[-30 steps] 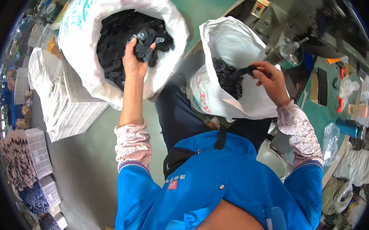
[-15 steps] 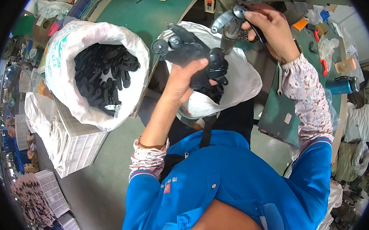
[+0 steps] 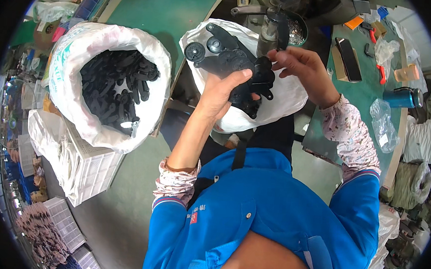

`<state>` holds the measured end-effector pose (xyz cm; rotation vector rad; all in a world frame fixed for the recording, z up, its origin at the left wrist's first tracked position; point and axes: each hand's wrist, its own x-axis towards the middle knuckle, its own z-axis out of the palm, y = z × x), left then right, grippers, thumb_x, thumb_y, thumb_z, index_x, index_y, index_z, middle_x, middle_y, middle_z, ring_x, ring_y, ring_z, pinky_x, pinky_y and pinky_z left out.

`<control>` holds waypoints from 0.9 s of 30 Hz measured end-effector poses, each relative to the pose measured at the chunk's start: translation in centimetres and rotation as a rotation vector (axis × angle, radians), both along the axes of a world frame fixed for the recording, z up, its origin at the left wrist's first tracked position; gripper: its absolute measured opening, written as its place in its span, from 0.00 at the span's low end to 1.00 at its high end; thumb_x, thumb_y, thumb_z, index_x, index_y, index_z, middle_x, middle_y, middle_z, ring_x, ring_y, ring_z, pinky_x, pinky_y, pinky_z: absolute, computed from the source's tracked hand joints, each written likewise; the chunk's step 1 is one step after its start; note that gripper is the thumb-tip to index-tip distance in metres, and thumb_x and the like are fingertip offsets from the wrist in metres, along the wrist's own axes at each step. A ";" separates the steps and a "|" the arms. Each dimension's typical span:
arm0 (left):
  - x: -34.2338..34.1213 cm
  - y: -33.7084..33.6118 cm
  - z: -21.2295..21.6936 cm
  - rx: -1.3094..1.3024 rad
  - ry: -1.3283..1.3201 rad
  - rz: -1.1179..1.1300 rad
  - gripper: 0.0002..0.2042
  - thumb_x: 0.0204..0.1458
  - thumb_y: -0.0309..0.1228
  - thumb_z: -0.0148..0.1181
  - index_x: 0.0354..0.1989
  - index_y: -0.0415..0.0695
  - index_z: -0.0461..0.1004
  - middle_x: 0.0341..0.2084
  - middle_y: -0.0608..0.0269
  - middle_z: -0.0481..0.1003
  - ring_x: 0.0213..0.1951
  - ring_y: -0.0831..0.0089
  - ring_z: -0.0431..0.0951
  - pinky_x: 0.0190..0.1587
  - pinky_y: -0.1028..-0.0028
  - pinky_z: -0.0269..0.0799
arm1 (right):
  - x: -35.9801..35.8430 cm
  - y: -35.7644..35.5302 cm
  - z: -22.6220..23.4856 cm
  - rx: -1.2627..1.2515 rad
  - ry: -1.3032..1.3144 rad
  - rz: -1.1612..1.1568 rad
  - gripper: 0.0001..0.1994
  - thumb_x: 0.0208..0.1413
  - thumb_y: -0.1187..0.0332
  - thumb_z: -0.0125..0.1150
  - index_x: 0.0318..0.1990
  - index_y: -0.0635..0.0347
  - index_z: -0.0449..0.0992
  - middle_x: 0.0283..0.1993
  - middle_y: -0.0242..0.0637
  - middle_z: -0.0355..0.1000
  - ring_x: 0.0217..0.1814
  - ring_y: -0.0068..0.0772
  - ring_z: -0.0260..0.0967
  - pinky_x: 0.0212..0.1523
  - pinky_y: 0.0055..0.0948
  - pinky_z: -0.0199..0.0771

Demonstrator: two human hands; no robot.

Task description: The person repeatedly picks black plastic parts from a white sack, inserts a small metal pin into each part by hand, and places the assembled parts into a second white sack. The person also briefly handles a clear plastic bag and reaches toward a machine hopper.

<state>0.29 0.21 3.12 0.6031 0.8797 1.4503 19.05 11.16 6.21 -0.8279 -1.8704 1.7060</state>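
Note:
My left hand [image 3: 222, 92] grips a bundle of flat black plastic parts [image 3: 221, 55] with round ends, raised over a small white bag [image 3: 283, 97] that holds more of the same parts. My right hand [image 3: 302, 70] is up beside it, fingers pinched on one black part [image 3: 282, 31] near a grey metal press tool [image 3: 268, 25]. At the left stands a large white sack [image 3: 149, 80], open and full of black parts [image 3: 111, 89].
A green workbench [image 3: 169, 11] runs behind the sacks, another green table [image 3: 363, 90] at the right carries a blue cylinder [image 3: 400, 97], a clear bag and small tools. White plastic crates [image 3: 93, 168] stand under the large sack. Grey floor lies below.
My left hand left the large sack with a bundle of parts and came over the small bag. My right hand rose out of that bag toward the metal tool.

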 end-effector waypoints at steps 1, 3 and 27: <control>0.1 0.0 -0.2 0.007 0.010 -0.015 0.20 0.49 0.27 0.60 0.52 0.39 0.66 0.37 0.56 0.75 0.36 0.66 0.79 0.29 0.64 0.82 | 0.0 -0.2 -0.5 0.018 -0.013 0.012 0.14 0.59 0.63 0.57 0.45 0.65 0.76 0.39 0.32 0.74 0.41 0.22 0.71 0.41 0.21 0.70; 0.3 0.0 -0.7 0.027 0.031 -0.043 0.20 0.49 0.27 0.59 0.51 0.38 0.66 0.37 0.56 0.75 0.36 0.66 0.79 0.29 0.65 0.82 | -0.1 -0.6 -1.2 0.057 -0.038 0.040 0.11 0.58 0.67 0.58 0.42 0.66 0.77 0.39 0.33 0.75 0.43 0.21 0.71 0.43 0.21 0.69; 1.7 -0.9 -0.8 0.099 0.155 -0.262 0.22 0.44 0.20 0.61 0.50 0.38 0.68 0.38 0.62 0.74 0.40 0.74 0.75 0.40 0.75 0.74 | -0.1 -3.2 0.6 0.015 0.022 0.045 0.14 0.63 0.65 0.50 0.52 0.63 0.66 0.25 0.30 0.67 0.24 0.16 0.64 0.24 0.17 0.60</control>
